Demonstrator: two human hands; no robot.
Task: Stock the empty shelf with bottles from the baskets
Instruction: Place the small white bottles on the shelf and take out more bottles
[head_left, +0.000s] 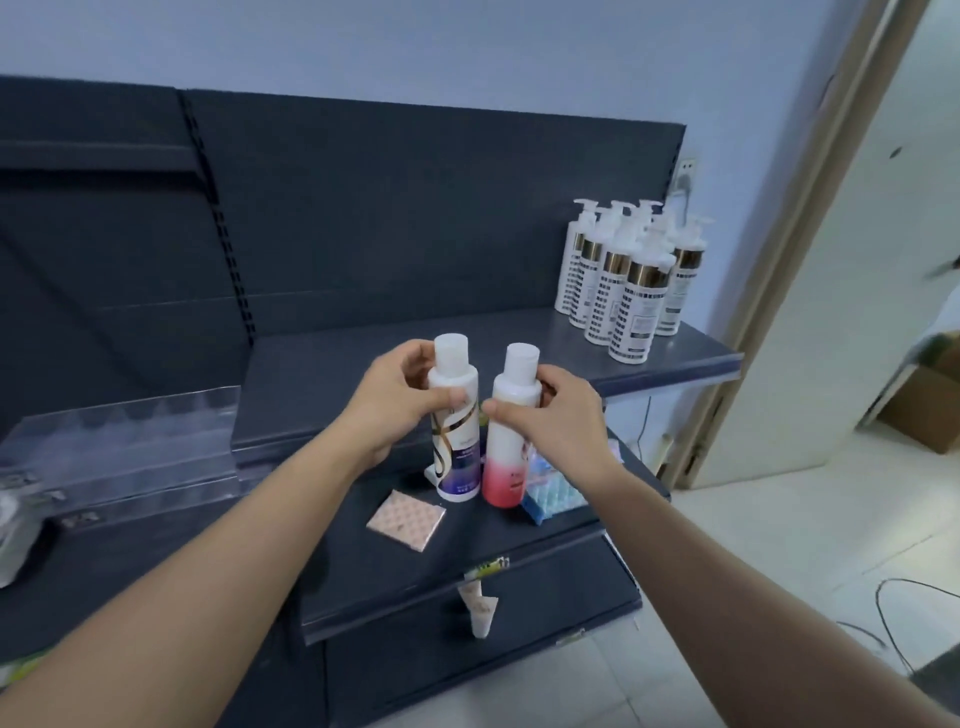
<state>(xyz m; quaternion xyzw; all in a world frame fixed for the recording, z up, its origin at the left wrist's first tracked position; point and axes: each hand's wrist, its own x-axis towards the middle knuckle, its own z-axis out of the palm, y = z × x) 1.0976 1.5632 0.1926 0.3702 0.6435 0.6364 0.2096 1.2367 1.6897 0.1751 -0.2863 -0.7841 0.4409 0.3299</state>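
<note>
The left hand has its grip clamped round the shoulder of the purple bottle, thumb across the front. The right hand pinches the pink bottle the same way, just under the cap. Both bottles stand upright, long axis vertical, side by side and almost touching. Their bases show in front of the lower shelf; whether they rest on it or hang above it cannot be told. The upper shelf lies just beyond and above the two hands, its dark deck bare from the left end to the middle, so the likely move is a short lift forward and a set-down. The left hand is nearer the open stretch. Pump bottles already stand clustered at the right end. On the lower shelf lie a pink packet and a blue pack. A doorway and tiled floor are to the right. No basket is in view.
</note>
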